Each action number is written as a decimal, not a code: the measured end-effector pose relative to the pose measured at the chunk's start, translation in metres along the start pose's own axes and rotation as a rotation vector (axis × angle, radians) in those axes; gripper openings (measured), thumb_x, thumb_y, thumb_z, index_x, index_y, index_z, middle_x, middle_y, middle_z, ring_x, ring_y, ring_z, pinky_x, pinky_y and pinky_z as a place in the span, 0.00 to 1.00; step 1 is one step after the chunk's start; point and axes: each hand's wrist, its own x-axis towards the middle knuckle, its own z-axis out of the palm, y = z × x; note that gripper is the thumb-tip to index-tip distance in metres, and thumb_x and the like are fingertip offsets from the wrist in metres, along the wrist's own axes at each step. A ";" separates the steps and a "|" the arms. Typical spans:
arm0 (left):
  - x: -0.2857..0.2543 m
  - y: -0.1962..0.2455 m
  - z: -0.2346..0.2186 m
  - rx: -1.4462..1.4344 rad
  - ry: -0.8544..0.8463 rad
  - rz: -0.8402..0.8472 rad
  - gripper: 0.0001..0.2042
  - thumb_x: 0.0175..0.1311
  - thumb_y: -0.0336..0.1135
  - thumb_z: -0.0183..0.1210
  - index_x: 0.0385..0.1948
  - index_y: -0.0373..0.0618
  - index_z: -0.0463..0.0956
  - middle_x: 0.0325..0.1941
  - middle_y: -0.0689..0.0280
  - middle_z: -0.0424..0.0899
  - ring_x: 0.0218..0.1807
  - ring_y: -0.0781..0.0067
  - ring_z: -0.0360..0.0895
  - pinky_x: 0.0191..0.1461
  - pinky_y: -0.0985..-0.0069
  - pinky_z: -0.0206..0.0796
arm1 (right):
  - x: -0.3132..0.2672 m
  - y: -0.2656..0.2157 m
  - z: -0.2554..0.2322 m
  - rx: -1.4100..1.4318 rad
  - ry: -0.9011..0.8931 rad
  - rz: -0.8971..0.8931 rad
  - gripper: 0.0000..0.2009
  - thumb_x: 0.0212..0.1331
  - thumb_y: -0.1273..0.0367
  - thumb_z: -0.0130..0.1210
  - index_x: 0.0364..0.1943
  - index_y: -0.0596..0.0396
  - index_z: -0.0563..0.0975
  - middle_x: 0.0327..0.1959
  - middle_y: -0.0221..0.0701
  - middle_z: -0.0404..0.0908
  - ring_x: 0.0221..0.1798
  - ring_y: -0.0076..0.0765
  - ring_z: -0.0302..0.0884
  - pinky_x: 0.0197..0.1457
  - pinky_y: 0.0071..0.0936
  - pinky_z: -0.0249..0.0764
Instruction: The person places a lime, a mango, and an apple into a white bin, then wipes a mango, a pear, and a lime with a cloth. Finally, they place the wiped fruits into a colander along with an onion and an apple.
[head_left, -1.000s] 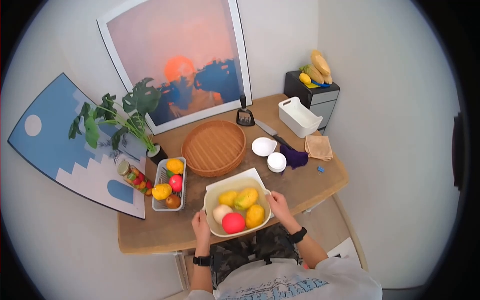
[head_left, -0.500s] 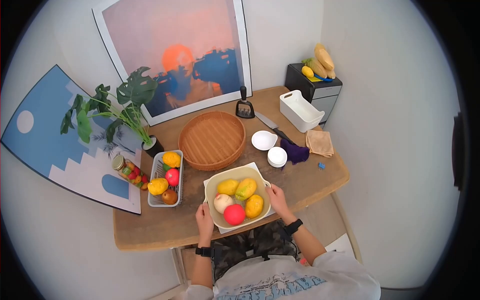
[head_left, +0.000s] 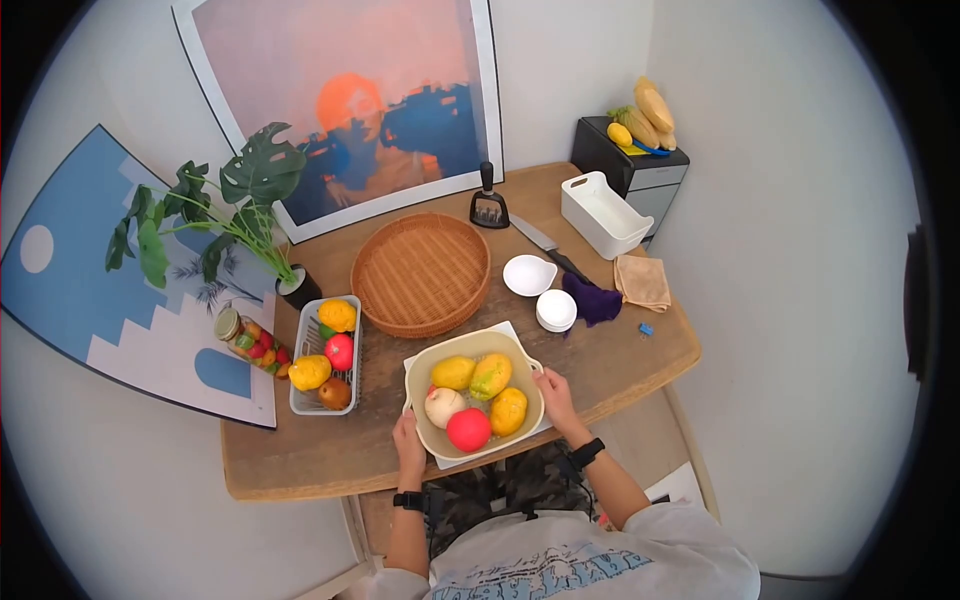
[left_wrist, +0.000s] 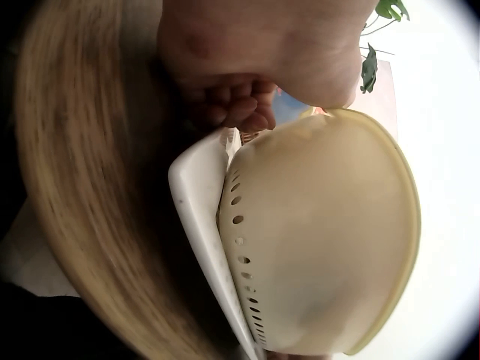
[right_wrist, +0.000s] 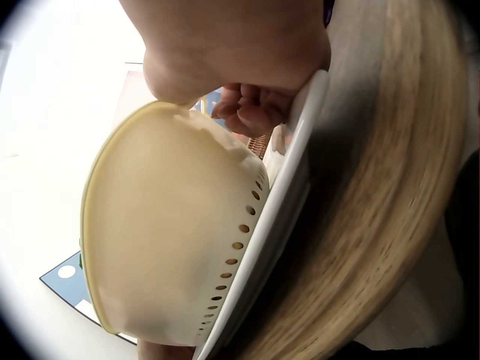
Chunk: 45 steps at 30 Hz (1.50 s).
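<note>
In the head view a beige basket sits at the table's near side, over a white tray. Its drain holes show low on the wall in both wrist views, close against the tray. Inside lie several yellow fruits, one greenish yellow fruit, a pale round one and a bright pink-red one. My left hand grips the basket's left handle. On the opposite side, my right hand holds the right handle. In both wrist views the fingers curl under the handle, near the tray's edge.
Left of the basket stand a grey basket of fruit and a jar. Behind is a round wicker tray. To the right are white bowls, a knife, purple cloth, tan cloth and white bin.
The beige basket has moved away from the body and now covers most of the white tray, which showed behind it before. Both hands have kept hold of the handles.
</note>
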 end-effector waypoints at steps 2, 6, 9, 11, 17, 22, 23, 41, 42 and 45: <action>0.000 -0.001 -0.001 0.012 -0.008 0.004 0.22 0.85 0.46 0.46 0.47 0.32 0.80 0.42 0.64 0.84 0.44 0.77 0.76 0.50 0.75 0.70 | 0.001 0.002 -0.002 -0.005 -0.010 0.015 0.17 0.79 0.61 0.54 0.29 0.52 0.74 0.25 0.16 0.70 0.29 0.11 0.62 0.31 0.19 0.61; 0.000 -0.003 -0.002 0.027 -0.013 0.013 0.22 0.85 0.46 0.46 0.46 0.32 0.80 0.42 0.65 0.84 0.43 0.77 0.76 0.49 0.75 0.70 | 0.000 0.004 -0.006 -0.013 -0.040 0.045 0.15 0.79 0.62 0.53 0.32 0.54 0.76 0.29 0.16 0.74 0.34 0.11 0.66 0.36 0.18 0.65; 0.003 -0.009 -0.005 0.026 -0.022 0.017 0.22 0.84 0.46 0.46 0.45 0.33 0.80 0.41 0.65 0.84 0.43 0.77 0.76 0.49 0.75 0.70 | 0.000 0.004 -0.007 -0.021 -0.041 0.041 0.15 0.79 0.62 0.53 0.32 0.54 0.76 0.29 0.16 0.74 0.34 0.11 0.66 0.36 0.18 0.65; 0.003 -0.009 -0.005 0.029 -0.025 0.027 0.22 0.84 0.46 0.46 0.44 0.33 0.79 0.40 0.65 0.83 0.42 0.78 0.75 0.48 0.75 0.69 | 0.001 0.005 -0.007 -0.020 -0.042 0.030 0.15 0.79 0.62 0.53 0.32 0.54 0.76 0.29 0.15 0.74 0.33 0.11 0.66 0.36 0.18 0.65; 0.001 -0.007 -0.004 0.029 -0.022 0.051 0.22 0.85 0.46 0.46 0.44 0.33 0.79 0.40 0.65 0.83 0.42 0.78 0.75 0.48 0.75 0.69 | 0.001 0.005 -0.007 -0.019 -0.040 0.019 0.15 0.79 0.62 0.53 0.32 0.53 0.76 0.28 0.15 0.73 0.33 0.11 0.65 0.35 0.18 0.65; -0.001 -0.002 -0.001 -0.002 -0.033 0.049 0.22 0.85 0.45 0.45 0.43 0.33 0.79 0.40 0.66 0.83 0.42 0.78 0.75 0.48 0.75 0.69 | 0.003 0.009 -0.007 -0.045 -0.028 -0.014 0.15 0.79 0.62 0.54 0.31 0.53 0.76 0.29 0.15 0.73 0.33 0.11 0.65 0.36 0.17 0.65; -0.001 -0.002 -0.002 0.005 -0.029 0.054 0.21 0.84 0.45 0.46 0.42 0.33 0.79 0.40 0.66 0.83 0.42 0.78 0.75 0.48 0.75 0.69 | 0.003 0.010 -0.007 -0.033 -0.030 -0.015 0.15 0.79 0.62 0.53 0.31 0.53 0.76 0.29 0.15 0.73 0.34 0.11 0.65 0.36 0.17 0.65; 0.000 -0.006 -0.001 0.042 0.000 0.077 0.21 0.85 0.45 0.46 0.40 0.34 0.79 0.36 0.67 0.82 0.40 0.78 0.74 0.45 0.74 0.68 | 0.003 0.008 -0.002 0.012 0.002 -0.013 0.18 0.79 0.61 0.55 0.27 0.51 0.71 0.24 0.14 0.67 0.29 0.10 0.60 0.31 0.18 0.60; 0.000 -0.005 -0.001 0.050 0.000 0.084 0.21 0.85 0.45 0.45 0.40 0.34 0.79 0.36 0.67 0.82 0.40 0.78 0.74 0.45 0.74 0.68 | 0.003 0.007 -0.001 0.010 0.002 -0.018 0.18 0.79 0.61 0.55 0.27 0.51 0.71 0.24 0.14 0.67 0.29 0.10 0.60 0.31 0.18 0.60; 0.000 -0.004 -0.001 0.059 -0.006 0.093 0.21 0.85 0.45 0.45 0.40 0.34 0.79 0.37 0.66 0.82 0.40 0.78 0.74 0.45 0.74 0.68 | 0.004 0.009 -0.003 0.005 -0.001 -0.015 0.18 0.79 0.61 0.55 0.27 0.52 0.72 0.24 0.15 0.67 0.29 0.10 0.60 0.31 0.18 0.60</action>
